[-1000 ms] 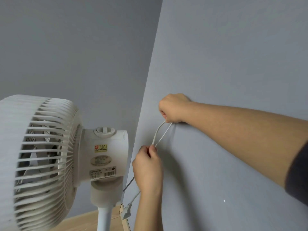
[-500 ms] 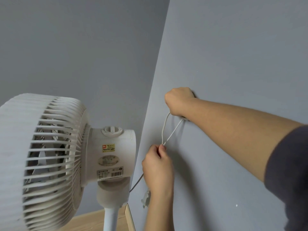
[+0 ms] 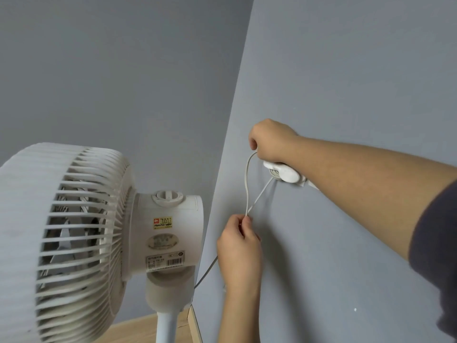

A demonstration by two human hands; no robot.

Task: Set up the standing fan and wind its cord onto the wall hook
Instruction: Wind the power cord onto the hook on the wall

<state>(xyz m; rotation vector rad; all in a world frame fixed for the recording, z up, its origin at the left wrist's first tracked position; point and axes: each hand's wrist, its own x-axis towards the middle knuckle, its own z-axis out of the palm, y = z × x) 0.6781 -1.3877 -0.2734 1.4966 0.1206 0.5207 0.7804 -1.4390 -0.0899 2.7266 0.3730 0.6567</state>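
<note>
Wall hook (image 3: pixel 284 173) just right of right hand (image 3: pixel 269 142); left hand (image 3: pixel 238 246) farther, below. Cord (image 3: pixel 246 186) loop vertical between hands; both pinch it.

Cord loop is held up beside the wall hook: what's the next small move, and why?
Probably the right hand drops its cord loop over the wall hook, which already carries some turns; the left hand pinches both strands taut below.
</note>
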